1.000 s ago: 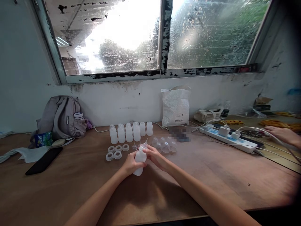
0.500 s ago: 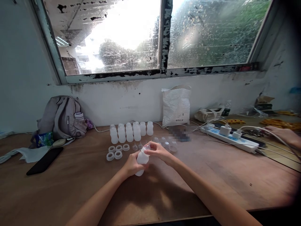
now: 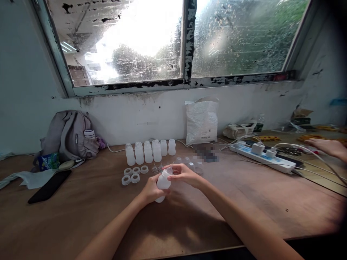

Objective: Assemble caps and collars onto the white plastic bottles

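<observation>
— While the left hand [image 3: 150, 190] wrapped the white bottle [image 3: 163, 183] just above the desk [image 3: 81, 213], were the right hand [image 3: 184, 174] fingers pinching its clear cap?

— Yes, closed on the top. Keeping the bottle steady would have helped. Loose rings [image 3: 131, 175] lay left, the desk edge near.

A brown wooden desk [image 3: 81, 216] fills the lower frame, running up to the wall. At left lie a grey backpack [image 3: 69, 135], a white cloth [image 3: 29, 177] and a black phone [image 3: 50, 186]. At centre stand a row of white bottles [image 3: 149, 151], with white rings [image 3: 134, 174] before them and clear caps [image 3: 189, 164] just right. Behind, a white bag [image 3: 202, 121] leans on the wall. At right lies a power strip [image 3: 261, 157] with cables.
</observation>
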`<state>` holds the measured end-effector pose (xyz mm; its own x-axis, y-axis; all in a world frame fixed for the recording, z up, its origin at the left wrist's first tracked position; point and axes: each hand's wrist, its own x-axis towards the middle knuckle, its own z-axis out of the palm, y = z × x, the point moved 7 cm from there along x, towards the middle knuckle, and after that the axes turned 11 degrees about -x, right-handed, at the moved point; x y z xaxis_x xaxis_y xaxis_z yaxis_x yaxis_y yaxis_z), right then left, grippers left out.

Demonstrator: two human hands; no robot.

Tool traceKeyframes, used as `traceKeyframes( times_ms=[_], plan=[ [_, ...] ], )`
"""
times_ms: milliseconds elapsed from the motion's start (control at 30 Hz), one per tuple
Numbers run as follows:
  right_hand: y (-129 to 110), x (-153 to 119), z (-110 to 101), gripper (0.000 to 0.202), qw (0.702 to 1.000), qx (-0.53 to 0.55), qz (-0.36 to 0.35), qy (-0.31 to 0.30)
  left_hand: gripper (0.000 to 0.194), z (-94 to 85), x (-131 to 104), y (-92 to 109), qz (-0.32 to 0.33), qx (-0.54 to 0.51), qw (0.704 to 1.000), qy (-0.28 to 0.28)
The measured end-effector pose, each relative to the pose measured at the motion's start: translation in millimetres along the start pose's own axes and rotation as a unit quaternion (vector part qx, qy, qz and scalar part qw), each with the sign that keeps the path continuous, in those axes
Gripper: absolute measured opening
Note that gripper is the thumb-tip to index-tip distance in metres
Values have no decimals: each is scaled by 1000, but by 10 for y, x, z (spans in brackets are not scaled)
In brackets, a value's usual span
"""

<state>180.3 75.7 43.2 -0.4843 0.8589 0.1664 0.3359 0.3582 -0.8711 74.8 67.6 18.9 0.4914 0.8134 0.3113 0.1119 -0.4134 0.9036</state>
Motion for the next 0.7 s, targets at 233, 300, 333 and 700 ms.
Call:
traceKeyframes(
  times_ms=[233,300,333,700],
  plan=[
    [48,23,22,36,998,47,0,42,44,20,10,-44,-10,-27,999,13],
    [49,24,60,33,997,69,4,32,41,46,10,-84,-23,-45,999,5],
    [66,25,49,32,996,67,13,55,39,40,8,-94,-25,-38,999,15],
    [-65,-40,299,37,976,214,34,2,22,452,-143,-35,-169,-422,888,-72]
  ],
)
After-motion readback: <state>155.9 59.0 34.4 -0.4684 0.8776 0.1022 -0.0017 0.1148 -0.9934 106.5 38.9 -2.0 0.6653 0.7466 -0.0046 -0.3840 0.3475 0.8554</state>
